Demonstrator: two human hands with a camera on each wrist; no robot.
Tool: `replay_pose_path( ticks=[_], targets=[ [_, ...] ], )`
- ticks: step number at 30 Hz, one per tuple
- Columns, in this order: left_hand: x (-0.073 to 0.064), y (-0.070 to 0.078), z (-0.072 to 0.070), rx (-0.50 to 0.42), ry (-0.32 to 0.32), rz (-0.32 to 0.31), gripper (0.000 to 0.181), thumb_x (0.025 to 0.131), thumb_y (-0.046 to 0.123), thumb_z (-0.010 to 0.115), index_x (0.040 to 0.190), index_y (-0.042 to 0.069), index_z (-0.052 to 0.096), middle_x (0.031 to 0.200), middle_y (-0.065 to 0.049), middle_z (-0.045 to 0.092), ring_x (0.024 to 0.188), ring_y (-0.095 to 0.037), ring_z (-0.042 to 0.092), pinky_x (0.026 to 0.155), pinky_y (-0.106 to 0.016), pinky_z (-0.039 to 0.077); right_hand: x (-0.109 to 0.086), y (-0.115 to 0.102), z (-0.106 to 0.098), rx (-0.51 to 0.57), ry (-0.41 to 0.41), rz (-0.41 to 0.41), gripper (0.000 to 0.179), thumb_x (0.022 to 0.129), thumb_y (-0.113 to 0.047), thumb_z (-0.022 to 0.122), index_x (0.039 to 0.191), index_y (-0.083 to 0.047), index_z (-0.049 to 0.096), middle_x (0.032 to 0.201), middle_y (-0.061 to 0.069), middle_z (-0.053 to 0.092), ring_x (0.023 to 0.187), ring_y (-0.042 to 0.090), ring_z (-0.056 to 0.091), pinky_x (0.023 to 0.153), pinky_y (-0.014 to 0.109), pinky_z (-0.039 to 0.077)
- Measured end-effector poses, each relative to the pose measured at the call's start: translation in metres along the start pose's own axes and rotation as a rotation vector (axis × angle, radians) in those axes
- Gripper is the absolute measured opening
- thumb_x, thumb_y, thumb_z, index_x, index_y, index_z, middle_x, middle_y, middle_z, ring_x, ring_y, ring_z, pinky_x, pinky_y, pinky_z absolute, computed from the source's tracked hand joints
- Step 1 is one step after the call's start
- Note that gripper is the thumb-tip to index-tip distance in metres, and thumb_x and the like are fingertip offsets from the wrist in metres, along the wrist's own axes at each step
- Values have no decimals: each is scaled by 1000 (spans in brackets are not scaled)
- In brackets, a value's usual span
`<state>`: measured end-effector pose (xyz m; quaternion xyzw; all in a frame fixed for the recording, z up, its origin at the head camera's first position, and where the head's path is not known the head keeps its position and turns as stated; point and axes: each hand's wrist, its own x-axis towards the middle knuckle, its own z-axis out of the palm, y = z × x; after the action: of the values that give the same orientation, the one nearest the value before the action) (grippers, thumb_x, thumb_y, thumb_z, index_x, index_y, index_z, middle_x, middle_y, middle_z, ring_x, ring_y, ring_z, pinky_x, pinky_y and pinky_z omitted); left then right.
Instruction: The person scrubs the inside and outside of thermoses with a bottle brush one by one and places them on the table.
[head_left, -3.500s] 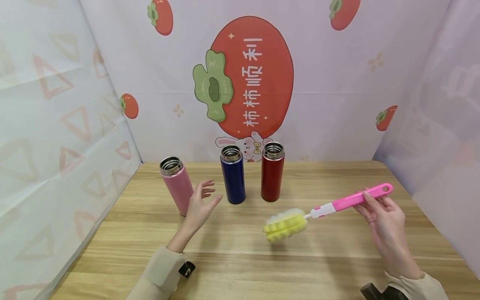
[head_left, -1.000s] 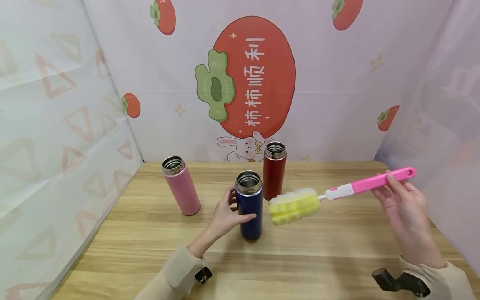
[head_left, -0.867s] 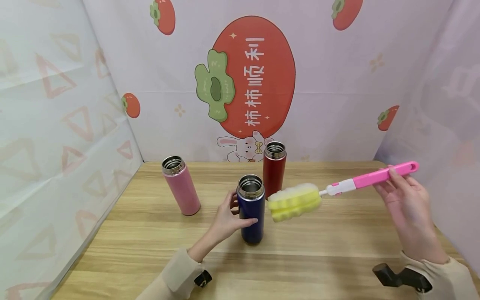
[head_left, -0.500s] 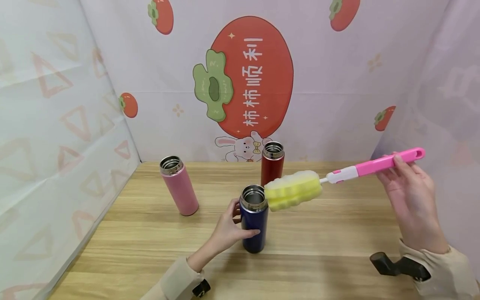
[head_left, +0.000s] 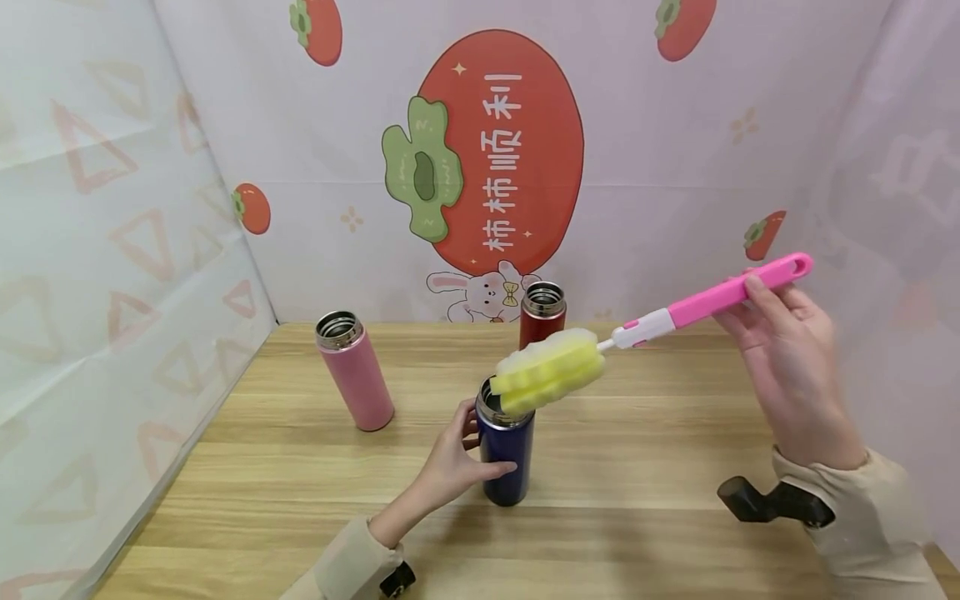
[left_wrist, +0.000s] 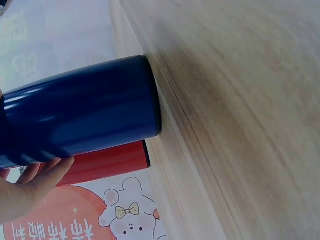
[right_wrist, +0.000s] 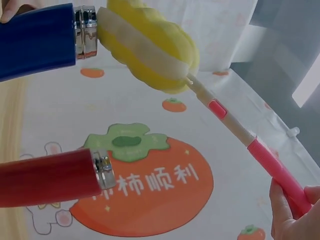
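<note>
My left hand (head_left: pixel 455 462) grips the blue thermos bottle (head_left: pixel 508 462), which is upright and lidless, with thumb and fingers on opposite sides. A bottle brush (head_left: pixel 705 304) with a pink handle is pinched near its end by my right hand (head_left: pixel 791 367). The brush's yellow and white sponge head (head_left: pixel 551 371) slants down toward the left and covers part of the blue bottle's steel mouth in the head view. From the right wrist view, the sponge head (right_wrist: pixel 147 47) is right at the bottle's rim (right_wrist: pixel 86 32), outside the opening; whether they touch is unclear.
Behind the brush stands a red thermos bottle (head_left: pixel 542 321), partly hidden and without a lid. An open pink thermos bottle (head_left: pixel 356 375) stands at the left on the wooden table (head_left: pixel 247 517). A printed cloth backdrop (head_left: pixel 637 167) encloses the back and sides.
My left hand has taken hold of the blue bottle and brought it nearer. My right hand has raised the brush, then moved it left, tilting its sponge head down over the bottle's mouth.
</note>
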<state>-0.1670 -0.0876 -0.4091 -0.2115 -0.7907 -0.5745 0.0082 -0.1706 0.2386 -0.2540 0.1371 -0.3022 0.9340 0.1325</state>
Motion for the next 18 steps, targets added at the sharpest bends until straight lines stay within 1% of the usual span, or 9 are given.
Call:
replay_pose_path(
  ticks=[5, 8, 10, 12, 15, 18],
  targets=[
    [-1, 4, -1, 20, -10, -9, 75, 65, 14, 78, 126, 11, 35, 113, -10, 52, 100, -25, 53, 82, -35, 46, 6, -1, 20, -124, -31, -21, 20, 83, 9, 51, 103, 12, 52, 90, 18, 55, 78, 27, 61, 76, 37, 48],
    [-2, 16, -2, 31, -12, -1, 74, 65, 10, 77, 125, 7, 35, 112, -13, 52, 100, -27, 53, 81, -37, 46, 13, -3, 40, -215, -84, -43, 21, 81, 10, 54, 101, 14, 52, 89, 19, 56, 79, 27, 62, 75, 38, 48],
    [-3, 24, -3, 32, -12, -3, 72, 65, 8, 77, 124, 4, 35, 111, -15, 53, 99, -29, 53, 81, -38, 46, 16, -4, 55, -318, -120, -51, 24, 79, 8, 58, 102, 14, 52, 88, 19, 56, 80, 27, 61, 74, 37, 48],
    [-5, 32, -4, 38, -13, 0, 71, 66, 7, 77, 123, 2, 36, 110, -16, 53, 99, -29, 53, 81, -39, 46, 19, -5, 71, -450, -156, -63, 29, 77, 4, 62, 104, 12, 53, 90, 18, 57, 82, 26, 60, 74, 36, 48],
    [-5, 35, -4, 39, -18, -21, 70, 66, 7, 76, 123, 3, 36, 110, -16, 53, 100, -28, 53, 82, -39, 45, 24, -2, 96, -637, -209, -74, 33, 75, -1, 66, 104, 9, 54, 89, 18, 58, 80, 26, 60, 72, 33, 49],
    [-6, 36, -5, 32, -24, -29, 70, 67, 7, 76, 124, 3, 35, 111, -16, 52, 101, -29, 52, 83, -40, 45, 29, 4, 118, -753, -288, -88, 31, 75, -2, 68, 101, 9, 55, 85, 16, 60, 76, 24, 61, 69, 31, 50]
  ],
)
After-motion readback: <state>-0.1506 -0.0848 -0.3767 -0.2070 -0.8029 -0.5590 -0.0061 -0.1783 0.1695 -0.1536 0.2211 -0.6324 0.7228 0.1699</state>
